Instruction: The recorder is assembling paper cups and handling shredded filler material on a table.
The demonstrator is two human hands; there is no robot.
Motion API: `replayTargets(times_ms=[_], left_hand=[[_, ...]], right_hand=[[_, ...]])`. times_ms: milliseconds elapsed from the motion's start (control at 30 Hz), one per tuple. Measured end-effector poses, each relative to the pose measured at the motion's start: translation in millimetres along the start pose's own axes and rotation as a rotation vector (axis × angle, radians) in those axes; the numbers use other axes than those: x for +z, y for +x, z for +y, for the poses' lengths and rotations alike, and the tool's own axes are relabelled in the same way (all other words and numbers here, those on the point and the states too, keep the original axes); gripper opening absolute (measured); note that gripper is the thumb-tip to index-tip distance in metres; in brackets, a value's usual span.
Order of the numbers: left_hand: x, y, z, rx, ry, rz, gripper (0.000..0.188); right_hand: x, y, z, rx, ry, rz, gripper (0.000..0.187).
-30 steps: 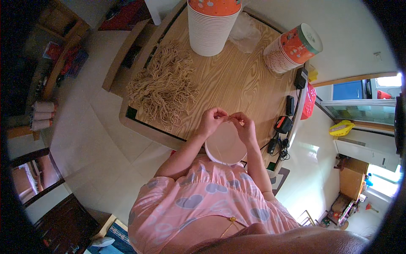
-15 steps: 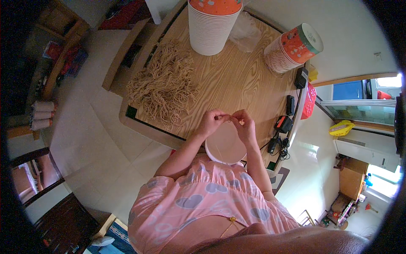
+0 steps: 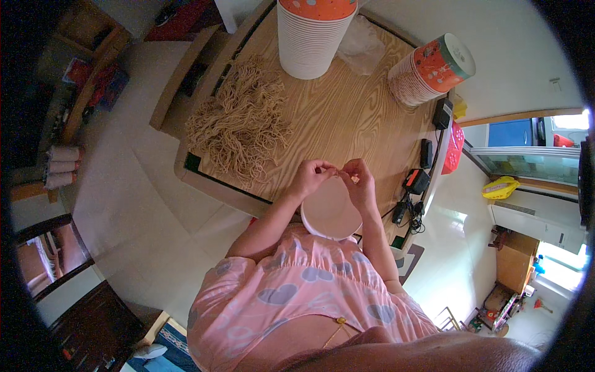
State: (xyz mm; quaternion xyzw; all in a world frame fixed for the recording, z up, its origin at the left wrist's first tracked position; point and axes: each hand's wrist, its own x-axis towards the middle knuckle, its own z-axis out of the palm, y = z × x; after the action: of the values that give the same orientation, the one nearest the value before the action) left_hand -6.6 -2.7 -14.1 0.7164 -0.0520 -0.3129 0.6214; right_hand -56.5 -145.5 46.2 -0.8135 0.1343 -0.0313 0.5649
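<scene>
A white paper bucket [image 3: 331, 214] rests against my lap at the table's near edge, its open mouth toward me. At its far rim my left hand [image 3: 312, 178] and my right hand [image 3: 359, 180] meet, fingertips pinched together. What lies between the fingertips is too small to make out; a bit of tan shows there. Left of my hands, a loose heap of tan cord strands [image 3: 238, 124] lies on the wood-grain table [image 3: 334, 118].
A tall stack of paper buckets [image 3: 313, 46] stands at the back, beside a crumpled clear plastic bag [image 3: 361, 46]. Another stack [image 3: 427, 71] tilts at the back right. Black adapters [image 3: 416, 181] and tangled cables [image 3: 414, 217] line the right edge. A red plastic basket [image 3: 454, 147] sits beyond it.
Both hands stay at the bucket's rim with only slight finger movement. A thin strand that showed inside the bucket earlier is no longer visible.
</scene>
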Motion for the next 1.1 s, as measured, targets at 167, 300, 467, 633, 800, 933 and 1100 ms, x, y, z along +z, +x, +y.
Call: replayTargets(times_ms=[167,300,467,633,800,933,1100], left_hand=[[-0.7,0.6,0.9,0.001,-0.036,-0.034,0.018],[-2.7,-0.8,7.9,-0.024,-0.084,-0.072,0.017],[-4.9,-1.3,7.5,-0.048,-0.179,-0.12,0.018],[-7.5,-0.3,3.2,-0.039,-0.328,-0.184,0.018],[-9.4,-0.7,12.9,-0.176,-0.44,-0.237,0.018],[-10.6,0.4,13.4,-0.22,-0.489,-0.255,0.019],[-10.2,3.7,8.8,-0.212,-0.488,-0.291,0.017]], right_hand=[[0.1,0.0,3.9,-0.021,-0.005,-0.002,0.015],[0.0,0.2,4.0,-0.027,0.009,0.005,0.015],[1.3,0.3,3.1,-0.016,0.02,0.005,0.015],[3.0,0.6,4.2,-0.028,0.018,0.013,0.015],[2.3,2.3,8.3,-0.047,0.012,0.022,0.015],[2.4,2.4,4.7,-0.035,0.025,0.019,0.014],[2.5,2.7,3.2,-0.041,0.027,0.015,0.013]])
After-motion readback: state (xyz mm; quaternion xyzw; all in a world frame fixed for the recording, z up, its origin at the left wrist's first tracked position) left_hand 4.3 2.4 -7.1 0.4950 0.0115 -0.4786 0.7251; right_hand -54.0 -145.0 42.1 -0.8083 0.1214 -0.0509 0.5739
